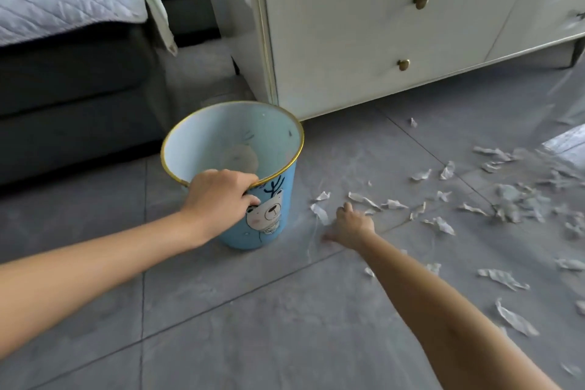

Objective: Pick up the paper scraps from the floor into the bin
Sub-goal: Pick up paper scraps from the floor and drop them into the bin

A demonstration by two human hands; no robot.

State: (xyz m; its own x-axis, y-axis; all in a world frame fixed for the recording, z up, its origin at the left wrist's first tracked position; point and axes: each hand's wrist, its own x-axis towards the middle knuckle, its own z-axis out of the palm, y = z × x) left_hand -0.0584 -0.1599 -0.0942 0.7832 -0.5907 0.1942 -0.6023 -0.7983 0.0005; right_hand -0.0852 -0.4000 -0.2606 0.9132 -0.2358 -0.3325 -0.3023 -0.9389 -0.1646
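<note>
A blue bin (272, 225) with a gold rim and a bear drawing stands upright on the grey tiled floor. My left hand (221, 196) grips its near rim, fingers curled over the edge. Several white paper scraps (364, 199) lie scattered on the floor to the right of the bin, thicker toward the right edge (512, 206). My right hand (349, 226) is down at the floor among the nearest scraps, fingers spread, touching or almost touching a long scrap (319, 214). I cannot tell whether it holds one.
A white drawer cabinet (364, 41) with brass knobs stands behind the bin. A dark sofa (72, 79) with a quilted cover fills the left. More scraps (516, 320) lie at the lower right. Bare tiles (237, 326) lie in front of me.
</note>
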